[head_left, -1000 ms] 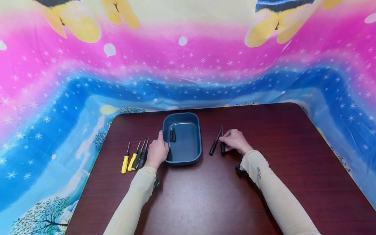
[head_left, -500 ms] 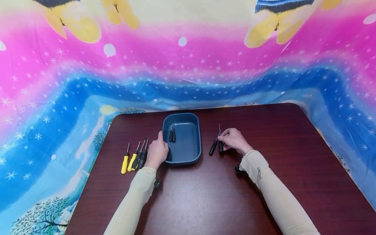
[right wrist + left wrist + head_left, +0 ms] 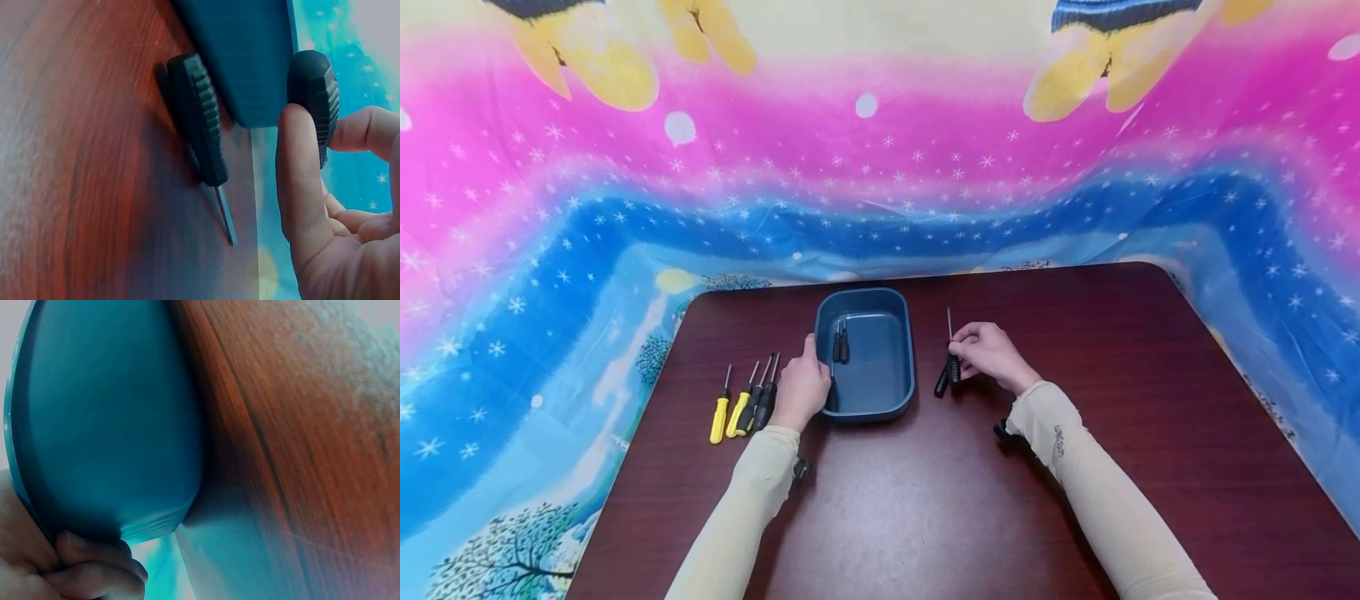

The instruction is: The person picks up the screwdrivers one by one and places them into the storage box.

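At the left side of a dark blue plastic box [image 3: 872, 367], my left hand [image 3: 803, 385] grips the wall. In the left wrist view its curled fingers [image 3: 103, 562] lie against the outside of that wall. My right hand [image 3: 994, 354] pinches a black-handled screwdriver [image 3: 312, 81] between thumb and finger, raised off the table with its shaft pointing away. A second black screwdriver [image 3: 197, 119] lies on the table just beneath it, right of the box; its ribbed handle shows clearly in the right wrist view. Inside the box, several small black screwdrivers [image 3: 844, 343] lie along the left side.
Left of my left hand lies a row of yellow screwdrivers [image 3: 720, 417] and black screwdrivers [image 3: 765, 402]. All stand on a dark red wooden table [image 3: 880, 500]. A printed cloth [image 3: 880, 167] hangs behind its far edge.
My right hand has lifted its screwdriver and moved it left, over the one lying on the table. My left hand and the box have stayed in place.
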Action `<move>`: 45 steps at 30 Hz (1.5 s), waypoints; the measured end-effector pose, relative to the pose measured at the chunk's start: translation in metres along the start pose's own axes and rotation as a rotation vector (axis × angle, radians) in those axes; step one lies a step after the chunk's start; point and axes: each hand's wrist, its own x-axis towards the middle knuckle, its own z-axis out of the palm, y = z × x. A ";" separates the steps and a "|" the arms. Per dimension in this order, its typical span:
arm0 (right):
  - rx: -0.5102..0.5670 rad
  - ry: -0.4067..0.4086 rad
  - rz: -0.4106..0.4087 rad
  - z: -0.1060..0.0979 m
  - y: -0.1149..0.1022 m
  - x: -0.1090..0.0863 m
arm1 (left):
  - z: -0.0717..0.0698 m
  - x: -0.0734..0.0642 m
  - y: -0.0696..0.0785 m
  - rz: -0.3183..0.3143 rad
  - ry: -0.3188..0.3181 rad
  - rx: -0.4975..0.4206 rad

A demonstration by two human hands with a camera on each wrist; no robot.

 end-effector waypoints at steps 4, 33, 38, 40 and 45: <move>0.029 0.008 -0.003 0.002 -0.008 0.001 | -0.001 0.001 0.001 0.022 0.027 0.016; 0.204 -0.076 -0.065 0.039 -0.057 0.013 | 0.000 0.001 0.000 0.014 0.016 0.006; 0.227 -0.098 -0.068 0.049 -0.068 0.013 | 0.001 0.000 -0.001 0.021 0.023 0.010; 0.231 -0.105 -0.075 0.054 -0.072 0.014 | 0.001 0.000 -0.001 0.023 0.029 0.015; 0.237 -0.120 -0.085 0.065 -0.079 0.017 | 0.001 0.001 -0.001 0.024 0.034 0.018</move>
